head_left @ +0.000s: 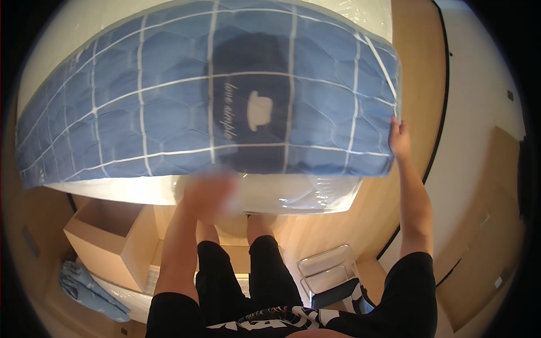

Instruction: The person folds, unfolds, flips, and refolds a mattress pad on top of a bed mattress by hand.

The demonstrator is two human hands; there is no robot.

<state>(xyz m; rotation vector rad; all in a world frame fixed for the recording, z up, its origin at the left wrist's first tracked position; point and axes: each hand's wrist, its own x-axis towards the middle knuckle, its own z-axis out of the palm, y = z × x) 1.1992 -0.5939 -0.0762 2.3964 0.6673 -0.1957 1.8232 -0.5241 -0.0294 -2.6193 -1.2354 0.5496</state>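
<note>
A blue quilted mattress pad with a white check pattern and a pale printed shape lies across a mattress in shiny clear plastic. My right hand is closed on the pad's right edge, its fingertips showing over the side. Close to the pad's near edge, left of the middle, is my left hand. It is smeared by motion, so its fingers and any contact with the pad cannot be made out.
Below left stands an open wooden box-like unit. Beside it lies a folded blue patterned cloth. A metal-framed folding chair stands at the lower right. Wood panelling runs along the right of the bed.
</note>
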